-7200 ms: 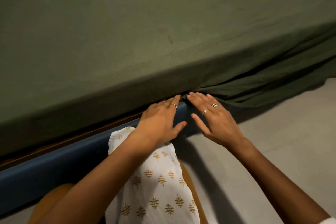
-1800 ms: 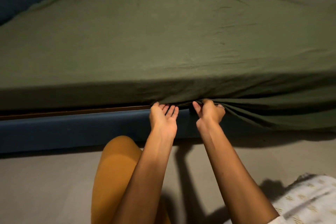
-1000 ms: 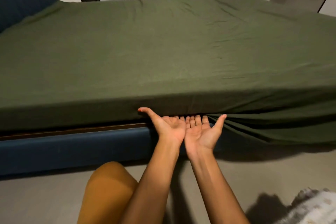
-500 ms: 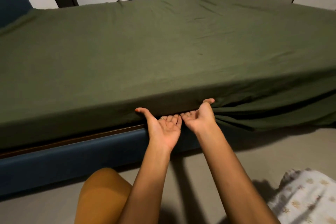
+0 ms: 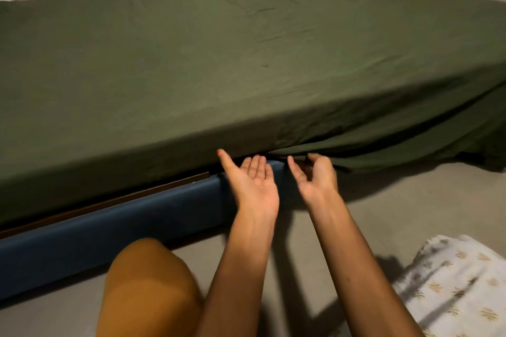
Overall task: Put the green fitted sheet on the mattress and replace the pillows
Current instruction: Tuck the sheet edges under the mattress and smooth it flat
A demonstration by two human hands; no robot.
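Most of the green sheet (image 5: 246, 63) already lies smooth over the mattress, but right of the hands its skirt hangs in loose folds (image 5: 410, 150) over the blue bed frame (image 5: 109, 230) to the floor (image 5: 410, 205). Both hands sit palm up at the mattress's lower edge: the left hand (image 5: 253, 183) has straight fingers and holds nothing; the right hand (image 5: 315, 175), fingers loosely curled, touches the slack hem without a clear grip. Tucking well likely means gathering that slack and pushing it flat under the mattress, working rightward. Open floor lies right of the frame; no pillows are visible.
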